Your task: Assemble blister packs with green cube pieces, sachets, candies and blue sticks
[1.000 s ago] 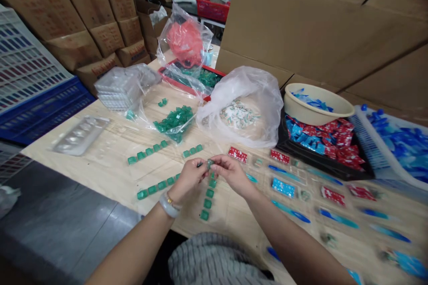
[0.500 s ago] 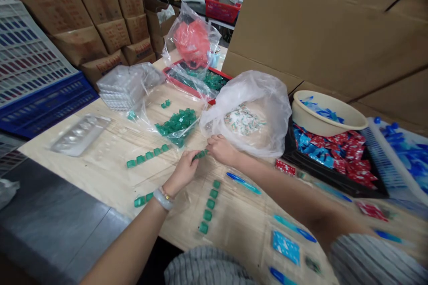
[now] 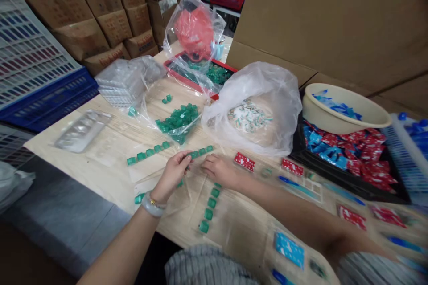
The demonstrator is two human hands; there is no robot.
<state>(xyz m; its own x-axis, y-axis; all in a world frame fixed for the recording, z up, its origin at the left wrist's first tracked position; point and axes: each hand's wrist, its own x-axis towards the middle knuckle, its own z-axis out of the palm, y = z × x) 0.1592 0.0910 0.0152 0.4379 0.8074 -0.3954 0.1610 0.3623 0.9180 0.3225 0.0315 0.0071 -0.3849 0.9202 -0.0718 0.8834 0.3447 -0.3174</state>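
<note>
My left hand (image 3: 174, 173), a bracelet at its wrist, has thumb and forefinger pinched on the near end of a short row of green translucent cubes (image 3: 201, 151). Just below that row, my right hand (image 3: 219, 170) rests low over the table with its fingers curled; their tips are partly hidden. A second row of cubes (image 3: 149, 153) lies left of my hands, and a third (image 3: 209, 209) runs toward me below my right hand. More cubes show beneath my left wrist. Beyond my hands is a loose heap of green cubes (image 3: 179, 120).
A plastic bag of small printed pieces (image 3: 284, 98) stands behind my right hand. Clear moulded trays (image 3: 82, 131) lie at left. A cream basin (image 3: 347, 118), red packets (image 3: 244, 161) and a blue packet (image 3: 289, 249) are to the right. A cardboard panel (image 3: 327, 26) rises behind.
My right hand has drawn back from the row toward me, leaving more cubes visible. Its lowered forearm uncovers a red packet. My left hand has shifted slightly left, and the view has tilted down a little.
</note>
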